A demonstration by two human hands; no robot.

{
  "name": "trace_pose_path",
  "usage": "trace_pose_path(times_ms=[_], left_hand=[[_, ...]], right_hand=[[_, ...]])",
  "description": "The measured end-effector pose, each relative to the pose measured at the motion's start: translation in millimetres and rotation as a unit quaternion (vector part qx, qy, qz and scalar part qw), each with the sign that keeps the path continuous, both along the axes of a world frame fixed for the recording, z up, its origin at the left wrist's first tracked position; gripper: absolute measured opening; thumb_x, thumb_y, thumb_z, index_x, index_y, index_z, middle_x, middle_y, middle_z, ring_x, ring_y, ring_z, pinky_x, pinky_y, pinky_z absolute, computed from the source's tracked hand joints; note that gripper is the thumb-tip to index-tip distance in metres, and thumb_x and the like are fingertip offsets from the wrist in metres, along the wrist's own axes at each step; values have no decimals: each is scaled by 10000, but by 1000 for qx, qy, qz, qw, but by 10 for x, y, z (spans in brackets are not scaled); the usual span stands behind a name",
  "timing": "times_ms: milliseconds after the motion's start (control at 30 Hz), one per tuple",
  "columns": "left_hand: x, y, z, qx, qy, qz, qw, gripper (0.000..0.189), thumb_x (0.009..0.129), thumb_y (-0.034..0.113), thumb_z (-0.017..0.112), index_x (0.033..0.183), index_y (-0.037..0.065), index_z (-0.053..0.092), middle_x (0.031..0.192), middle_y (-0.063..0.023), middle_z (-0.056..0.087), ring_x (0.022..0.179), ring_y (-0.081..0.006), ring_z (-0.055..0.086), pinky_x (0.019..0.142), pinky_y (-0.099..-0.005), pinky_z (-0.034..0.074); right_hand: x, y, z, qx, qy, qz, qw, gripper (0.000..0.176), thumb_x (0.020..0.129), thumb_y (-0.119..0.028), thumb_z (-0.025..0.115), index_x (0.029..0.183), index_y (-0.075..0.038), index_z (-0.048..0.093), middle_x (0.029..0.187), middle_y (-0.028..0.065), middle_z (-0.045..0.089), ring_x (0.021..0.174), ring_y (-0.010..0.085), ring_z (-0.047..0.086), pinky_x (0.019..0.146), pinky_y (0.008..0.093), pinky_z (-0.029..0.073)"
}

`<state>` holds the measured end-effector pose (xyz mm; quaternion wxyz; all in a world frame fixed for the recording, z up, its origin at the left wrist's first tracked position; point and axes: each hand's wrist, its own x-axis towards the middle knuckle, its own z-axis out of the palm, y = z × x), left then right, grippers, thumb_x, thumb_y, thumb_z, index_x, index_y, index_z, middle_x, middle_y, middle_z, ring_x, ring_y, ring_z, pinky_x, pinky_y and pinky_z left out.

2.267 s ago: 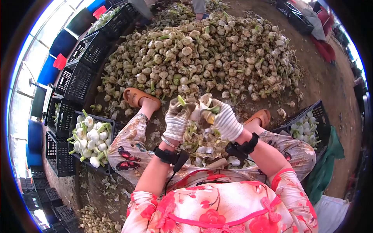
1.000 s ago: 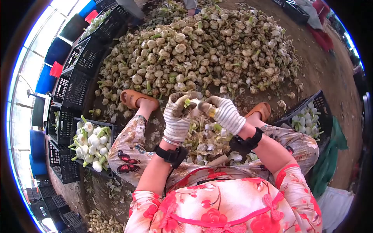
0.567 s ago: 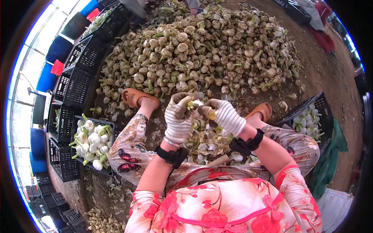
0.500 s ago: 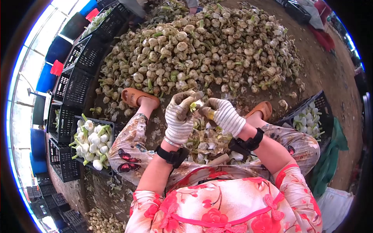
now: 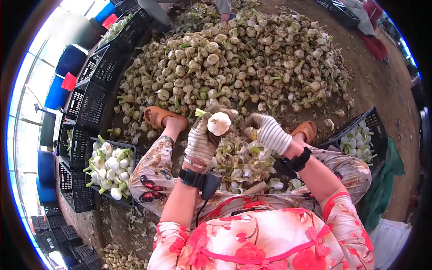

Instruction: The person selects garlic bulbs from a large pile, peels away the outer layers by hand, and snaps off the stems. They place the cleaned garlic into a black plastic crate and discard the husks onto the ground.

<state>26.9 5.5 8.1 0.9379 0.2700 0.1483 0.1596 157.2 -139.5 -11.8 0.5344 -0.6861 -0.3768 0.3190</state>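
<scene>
My left hand point(image 5: 202, 141), in a striped, dirt-stained glove, is closed around a garlic bulb point(image 5: 219, 123). The bulb's white face is turned up, and a short green stem sticks out to the left. My right hand point(image 5: 268, 133), gloved alike, is apart from the bulb on its right side. Its fingers are curled in; a bit of yellow shows at them, but I cannot make out what it is. Beneath both hands, peeled garlic skins and scraps point(image 5: 240, 164) lie heaped between my legs.
A big pile of unpeeled garlic point(image 5: 265, 58) spreads ahead of my feet. To the left stands a black crate of white garlic bulbs point(image 5: 110, 164); another crate point(image 5: 373, 121) is at the right, beside green cloth point(image 5: 382, 180). Stacked black crates point(image 5: 92, 101) line the left side. A person's legs point(image 5: 155, 11) show beyond the pile.
My hands have moved apart. My left hand has turned the garlic bulb so its white face shows, and my right hand has drawn away to the right.
</scene>
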Motion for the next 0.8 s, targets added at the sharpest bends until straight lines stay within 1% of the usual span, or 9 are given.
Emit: trace_pose_path(times_ms=[100,267,300,367,433,567,633,667,800], left_hand=[[2,-8,-107,-60,31,1,998,361,859,317,520,1101,49,518,998,-92,598,927,-225,573,748,-360,511],[17,61,-130,-6,71,65,995,273,848,315,540,974,78,595,934,-49,616,825,-163,588,698,-298,509],[-29,177,-250,-14,82,25,996,256,849,317,536,948,89,597,908,-38,623,791,-162,590,683,-291,507],[-36,269,-434,-59,130,80,987,298,878,349,460,1008,103,568,990,-79,607,902,-263,572,761,-514,488],[24,257,-424,-39,243,93,965,296,886,377,428,999,135,557,968,-64,602,877,-265,563,778,-528,473],[248,215,-958,-67,325,120,936,179,878,297,478,926,128,514,847,-76,579,791,-270,567,694,-483,501],[562,2,-979,-44,317,42,946,198,822,307,566,898,128,528,831,-57,601,702,-235,584,673,-460,519],[809,-191,-852,-21,308,-8,951,231,807,296,583,921,105,521,829,-69,604,674,-222,590,651,-417,536],[1648,-1026,-189,-24,213,-180,960,325,830,308,567,1063,89,511,1062,-117,581,869,-270,601,731,-407,531]], right_hand=[[-115,206,142,218,-30,0,975,261,799,-200,610,960,2,571,648,16,586,593,81,535,506,241,448],[73,40,95,69,375,-55,923,205,819,-212,580,886,-18,589,696,83,623,497,116,559,451,195,456],[286,-18,-39,-121,352,15,928,306,804,-282,574,935,-6,585,717,121,636,561,210,602,510,285,495],[309,-51,-591,-216,-125,89,964,377,787,-321,561,976,5,578,812,167,632,736,300,618,641,385,503],[397,-199,-1132,-251,-230,115,933,374,776,-287,567,998,13,577,922,181,613,855,331,585,730,415,473],[784,-409,-1169,-429,18,74,900,230,813,-137,502,825,44,644,750,178,625,680,296,608,605,394,476],[928,-613,-1238,-434,-103,6,895,218,802,-127,519,747,29,661,668,164,621,597,284,599,562,375,475],[1144,-655,-1810,-476,-275,109,828,218,809,-155,508,835,-9,668,790,144,645,670,269,617,598,359,484],[1445,-921,-1289,-412,-112,-63,902,398,755,-344,564,994,-27,599,1012,192,581,945,312,556,791,382,446]])
